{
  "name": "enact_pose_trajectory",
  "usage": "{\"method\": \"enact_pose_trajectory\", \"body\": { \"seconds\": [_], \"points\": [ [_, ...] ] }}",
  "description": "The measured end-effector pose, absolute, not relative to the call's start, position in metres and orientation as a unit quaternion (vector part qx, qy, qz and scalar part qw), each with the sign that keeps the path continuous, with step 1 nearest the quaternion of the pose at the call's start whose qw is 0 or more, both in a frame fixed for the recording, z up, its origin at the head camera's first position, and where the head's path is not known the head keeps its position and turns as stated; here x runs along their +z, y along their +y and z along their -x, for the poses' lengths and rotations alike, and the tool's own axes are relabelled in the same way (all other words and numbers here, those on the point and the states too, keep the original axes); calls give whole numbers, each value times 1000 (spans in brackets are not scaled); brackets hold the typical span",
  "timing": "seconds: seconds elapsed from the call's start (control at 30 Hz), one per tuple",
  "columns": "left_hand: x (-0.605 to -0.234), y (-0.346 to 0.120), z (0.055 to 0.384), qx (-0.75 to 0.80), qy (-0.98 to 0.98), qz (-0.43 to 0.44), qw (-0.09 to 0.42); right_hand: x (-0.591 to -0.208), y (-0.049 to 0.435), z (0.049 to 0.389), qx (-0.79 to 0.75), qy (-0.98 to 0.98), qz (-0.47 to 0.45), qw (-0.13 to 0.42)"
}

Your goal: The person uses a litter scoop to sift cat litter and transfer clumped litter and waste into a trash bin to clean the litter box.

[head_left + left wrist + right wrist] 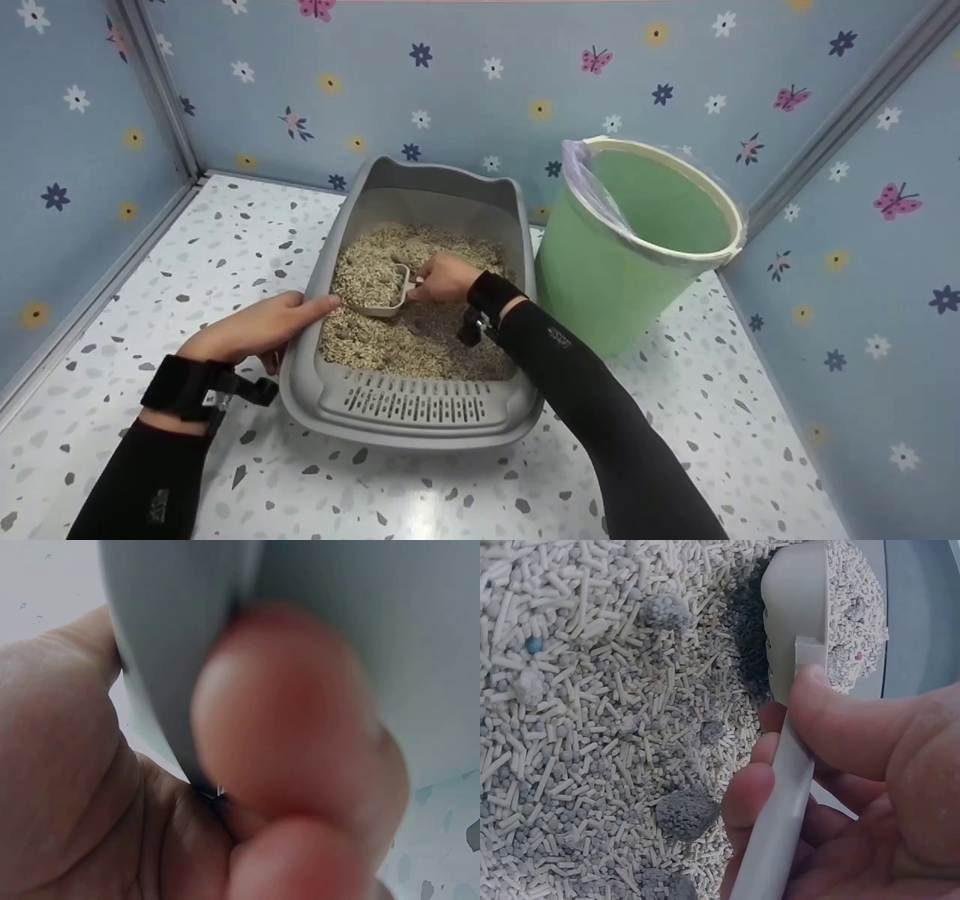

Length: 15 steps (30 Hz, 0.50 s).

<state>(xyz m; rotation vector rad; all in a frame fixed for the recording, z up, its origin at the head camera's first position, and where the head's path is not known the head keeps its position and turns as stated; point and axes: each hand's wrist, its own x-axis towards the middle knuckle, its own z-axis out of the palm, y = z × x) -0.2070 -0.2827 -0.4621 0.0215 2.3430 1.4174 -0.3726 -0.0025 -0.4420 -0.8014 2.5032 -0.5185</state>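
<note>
A grey litter box (420, 439) stands on the speckled surface, holding pale pellet litter (405, 356). My left hand (259, 326) grips its left rim, thumb on top; in the left wrist view the fingers (285, 712) curl under the grey rim. Inside the box my right hand (448, 277) holds a litter scoop (405, 289) by its handle. The scoop's bowl is heaped with litter and lies near the left wall. In the right wrist view the thumb presses on the scoop's handle (780, 817), with the fingers wrapped around it. Grey clumps (688, 814) lie among the pellets.
A green bin (615, 292) with a cream rim and a thin plastic liner stands close to the box's right side. Patterned blue panels (480, 82) enclose the back and both sides. The box's front ledge has slots.
</note>
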Motion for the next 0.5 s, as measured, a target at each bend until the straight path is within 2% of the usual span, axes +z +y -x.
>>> {"method": "enact_pose_trajectory", "body": {
  "seconds": [0.5],
  "points": [
    [-459,-282,206,506,838,-16,201,-441,-3,372,-215,905,305,205]
  ]
}}
